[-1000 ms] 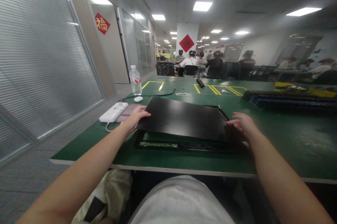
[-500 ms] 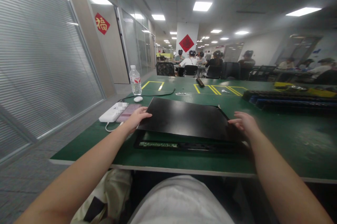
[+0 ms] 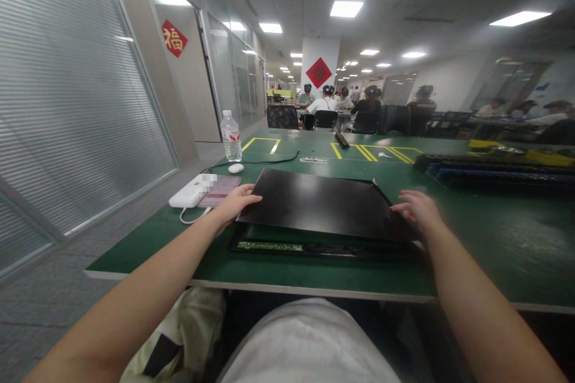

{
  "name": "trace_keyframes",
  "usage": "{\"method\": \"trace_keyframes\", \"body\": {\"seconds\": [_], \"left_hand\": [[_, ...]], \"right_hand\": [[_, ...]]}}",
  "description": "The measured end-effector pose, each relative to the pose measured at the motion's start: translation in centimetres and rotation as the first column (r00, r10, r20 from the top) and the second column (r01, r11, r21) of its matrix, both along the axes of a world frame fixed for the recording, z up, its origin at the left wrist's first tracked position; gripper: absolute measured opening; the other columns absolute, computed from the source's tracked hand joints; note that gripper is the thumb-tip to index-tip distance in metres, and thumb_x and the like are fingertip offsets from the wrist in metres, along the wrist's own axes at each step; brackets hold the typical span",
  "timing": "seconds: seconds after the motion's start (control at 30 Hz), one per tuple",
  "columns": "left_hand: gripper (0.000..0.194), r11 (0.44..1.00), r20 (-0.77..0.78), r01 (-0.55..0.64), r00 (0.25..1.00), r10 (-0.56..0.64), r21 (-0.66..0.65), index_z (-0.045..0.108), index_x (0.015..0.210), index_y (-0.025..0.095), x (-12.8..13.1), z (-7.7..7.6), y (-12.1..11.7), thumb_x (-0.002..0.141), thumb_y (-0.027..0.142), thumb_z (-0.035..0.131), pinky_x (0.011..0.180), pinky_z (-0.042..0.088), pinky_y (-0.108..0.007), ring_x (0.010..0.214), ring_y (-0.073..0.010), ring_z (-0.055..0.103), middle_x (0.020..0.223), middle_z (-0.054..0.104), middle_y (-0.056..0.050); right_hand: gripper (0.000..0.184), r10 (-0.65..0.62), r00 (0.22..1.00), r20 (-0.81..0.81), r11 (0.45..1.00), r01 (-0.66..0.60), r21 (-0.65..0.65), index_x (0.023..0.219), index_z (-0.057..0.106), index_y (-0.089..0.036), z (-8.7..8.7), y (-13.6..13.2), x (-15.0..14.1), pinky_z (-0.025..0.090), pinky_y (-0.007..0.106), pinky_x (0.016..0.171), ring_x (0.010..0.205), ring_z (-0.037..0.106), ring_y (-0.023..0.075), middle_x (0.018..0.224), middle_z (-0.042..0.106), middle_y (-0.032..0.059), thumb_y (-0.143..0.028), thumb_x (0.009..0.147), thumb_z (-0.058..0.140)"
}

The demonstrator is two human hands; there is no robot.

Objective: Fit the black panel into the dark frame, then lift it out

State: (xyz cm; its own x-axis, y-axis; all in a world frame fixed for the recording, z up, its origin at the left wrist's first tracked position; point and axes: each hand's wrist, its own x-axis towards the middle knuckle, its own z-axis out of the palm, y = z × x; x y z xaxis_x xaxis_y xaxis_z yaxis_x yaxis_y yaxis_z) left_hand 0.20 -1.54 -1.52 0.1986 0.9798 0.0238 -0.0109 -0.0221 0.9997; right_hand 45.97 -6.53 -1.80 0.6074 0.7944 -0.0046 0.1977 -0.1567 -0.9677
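A thin, glossy black panel (image 3: 314, 200) lies slightly tilted over a black frame (image 3: 350, 249). Its near edge stands a little above that frame, where a strip of green circuit board (image 3: 269, 246) shows at the left. My left hand (image 3: 236, 203) is closed on the panel's left edge, thumb on top and the fingers partly hidden. At the right edge, my right hand (image 3: 417, 210) grips the panel from the side; a fingertip touches its border while the upper fingers extend past it.
Left of the panel lie a white power bank (image 3: 193, 191), a phone (image 3: 220, 189) and a white oval item (image 3: 236, 168). A water bottle (image 3: 231, 137) stands behind them. Dark strips (image 3: 485, 173) are stacked at right on the green table (image 3: 503, 239). People sit at tables farther back.
The panel and both hands have shifted very slightly to the right. My hold on it looks the same.
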Motion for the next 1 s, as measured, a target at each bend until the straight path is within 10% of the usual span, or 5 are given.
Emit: {"method": "trace_keyframes", "body": {"seconds": [1.0], "left_hand": [[0.058, 0.999, 0.040, 0.018, 0.999, -0.016, -0.045, 0.063, 0.114, 0.017, -0.1, -0.6, 0.4, 0.061, 0.022, 0.088, 0.086, 0.058, -0.039, 0.085, -0.0257, 0.076, 0.094, 0.079, -0.007]], "right_hand": [[0.044, 0.033, 0.907, 0.420, 0.991, 0.025, -0.131, 0.119, 0.066, -0.017, -1.4, 0.6, 1.3, 0.047, 0.026, 0.053, 0.052, 0.061, 0.0159, 0.071, 0.074, 0.0050, -0.027, 0.076, 0.063]]}}
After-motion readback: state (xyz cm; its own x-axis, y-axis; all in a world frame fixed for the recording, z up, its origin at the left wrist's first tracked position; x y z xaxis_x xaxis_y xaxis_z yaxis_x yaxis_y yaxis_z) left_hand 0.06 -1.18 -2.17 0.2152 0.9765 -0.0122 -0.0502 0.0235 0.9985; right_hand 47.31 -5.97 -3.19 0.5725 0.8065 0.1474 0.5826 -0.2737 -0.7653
